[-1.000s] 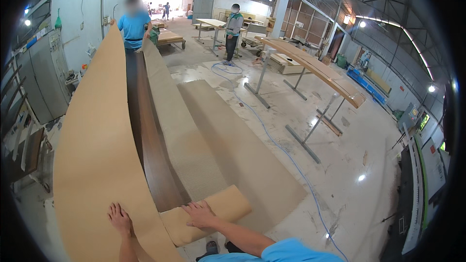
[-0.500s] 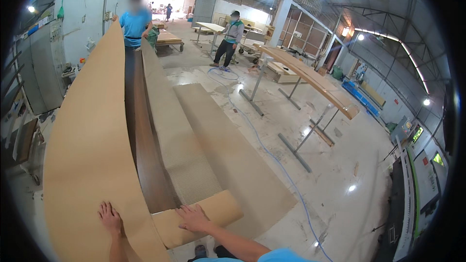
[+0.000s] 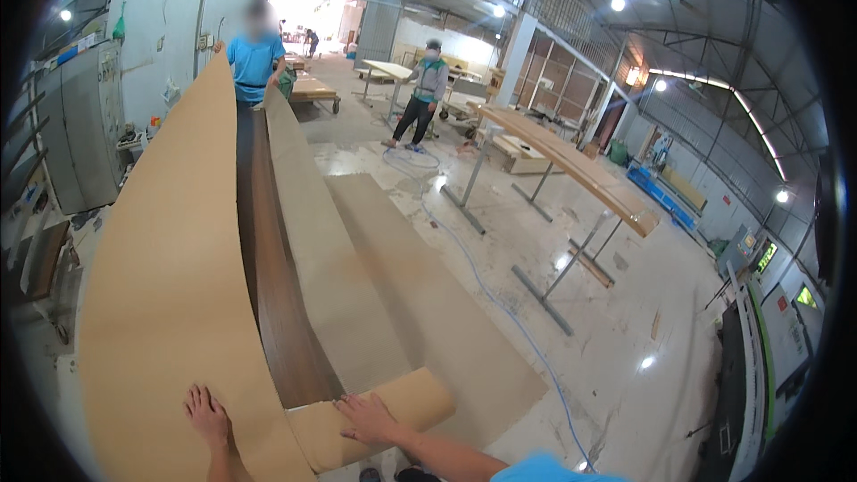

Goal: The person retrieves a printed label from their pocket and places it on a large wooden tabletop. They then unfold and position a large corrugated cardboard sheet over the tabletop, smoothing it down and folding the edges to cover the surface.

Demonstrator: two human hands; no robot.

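A long sheet of brown cardboard (image 3: 170,277) stretches away from me on the left. My left hand (image 3: 207,415) lies on it, fingers stretched out. Beside it runs a dark wooden panel (image 3: 284,303), partly covered. My right hand (image 3: 366,418) rests with spread fingers on a cardboard flap (image 3: 420,402) folded over the panel's near end. A raised side strip of cardboard (image 3: 330,250) stands along the panel's right. At the far end a co-worker in a blue shirt (image 3: 254,62) holds up the left sheet with one hand and the right strip with the other.
More cardboard (image 3: 428,295) lies on the right, over the floor. A blue hose (image 3: 500,299) snakes past it. Farther right, a wrapped board (image 3: 571,161) rests on metal trestles (image 3: 542,299). Another person (image 3: 420,94) stands behind. A machine (image 3: 768,366) is at the right edge.
The view has shifted slightly, so the cardboard and panel sit a little lower. Both hands keep their places on the cardboard. The standing person behind has turned slightly.
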